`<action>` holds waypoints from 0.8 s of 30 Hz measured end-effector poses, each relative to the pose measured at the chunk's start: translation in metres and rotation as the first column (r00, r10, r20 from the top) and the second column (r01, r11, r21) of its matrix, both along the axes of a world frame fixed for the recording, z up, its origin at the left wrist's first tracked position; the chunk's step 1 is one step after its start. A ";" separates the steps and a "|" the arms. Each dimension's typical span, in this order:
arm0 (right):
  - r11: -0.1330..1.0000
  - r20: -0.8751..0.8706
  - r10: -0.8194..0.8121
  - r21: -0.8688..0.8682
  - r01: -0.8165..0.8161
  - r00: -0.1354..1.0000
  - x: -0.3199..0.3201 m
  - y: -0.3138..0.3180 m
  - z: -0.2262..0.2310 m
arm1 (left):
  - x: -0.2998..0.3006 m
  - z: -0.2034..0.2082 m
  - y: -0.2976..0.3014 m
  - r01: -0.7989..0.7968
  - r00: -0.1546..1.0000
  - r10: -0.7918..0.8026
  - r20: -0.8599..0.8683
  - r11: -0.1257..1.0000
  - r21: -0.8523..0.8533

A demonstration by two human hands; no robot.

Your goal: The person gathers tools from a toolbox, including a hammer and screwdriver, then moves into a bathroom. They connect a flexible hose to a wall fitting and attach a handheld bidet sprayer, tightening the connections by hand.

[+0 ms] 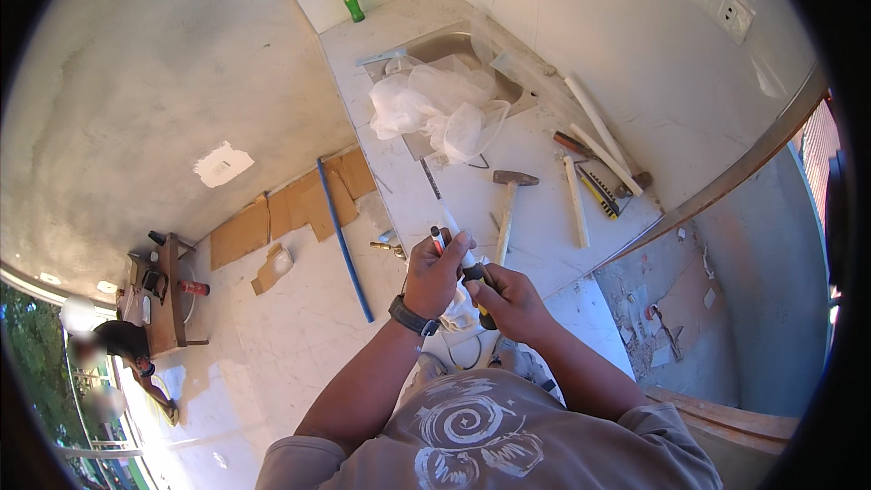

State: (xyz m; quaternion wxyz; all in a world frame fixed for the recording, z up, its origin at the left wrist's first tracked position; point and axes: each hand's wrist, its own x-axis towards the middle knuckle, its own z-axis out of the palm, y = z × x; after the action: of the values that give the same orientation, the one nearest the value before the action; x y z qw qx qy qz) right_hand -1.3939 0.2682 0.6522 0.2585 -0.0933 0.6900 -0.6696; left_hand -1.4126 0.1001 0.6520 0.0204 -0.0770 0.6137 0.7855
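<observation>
We see the slim tool (pixel 469 259) held out in front of the person's body, between the two hands, its tip pointing up toward the bench (pixel 549 218). The right hand (pixel 510 302) has its grip closed around the black and yellow handle (pixel 487 318), thumb laid along it. The left hand (pixel 434 270) is also closed, its grip pinching the white shaft near the thumb; between its fingers we see a marker-like stick (pixel 436 236) with a dark end. We cannot tell for sure whether the dark, narrow strip (pixel 430 178) beyond the shaft belongs to the tool.

On the bench, a hammer (pixel 504 218) lies just past the right hand, with a white tube (pixel 576 204) and a yellow-and-black cutter (pixel 599 193) farther right. Crumpled clear plastic (pixel 426 95) partly covers the sink (pixel 458 42), and a green bottle (pixel 350 0) stands near the far corner. On the floor to our left we see a blue pipe (pixel 343 240), cardboard (pixel 295 209) and, well apart, another person (pixel 125 338) bending low.
</observation>
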 end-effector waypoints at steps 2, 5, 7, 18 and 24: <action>0.988 0.172 0.053 -0.149 -0.027 0.984 0.003 -0.012 0.004 | -0.001 -0.001 -0.008 0.020 0.994 -0.010 -0.111 0.995 0.096; 0.940 0.427 0.160 -0.342 -0.005 0.890 0.006 -0.027 0.011 | 0.000 0.000 -0.023 0.134 0.990 -0.138 -0.015 0.914 0.382; 0.915 0.466 0.230 -0.401 -0.027 0.855 0.005 -0.032 0.018 | 0.001 0.002 -0.028 -0.047 0.999 0.038 0.036 0.953 0.299; 0.752 -0.466 0.206 0.638 0.165 0.860 0.008 -0.085 0.036 | -0.017 0.009 -0.059 -0.251 0.957 0.282 0.068 0.922 -0.294; 0.974 0.070 0.223 0.033 -0.226 0.972 -0.006 -0.071 0.028 | -0.012 0.012 -0.071 -0.218 0.975 0.220 0.042 0.975 -0.048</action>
State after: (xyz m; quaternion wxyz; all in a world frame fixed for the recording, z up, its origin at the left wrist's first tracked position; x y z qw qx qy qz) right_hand -1.3996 0.1968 0.6801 0.3568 -0.1433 0.6797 -0.6246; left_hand -1.4247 0.0290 0.6635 -0.0534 -0.1632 0.6175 0.7676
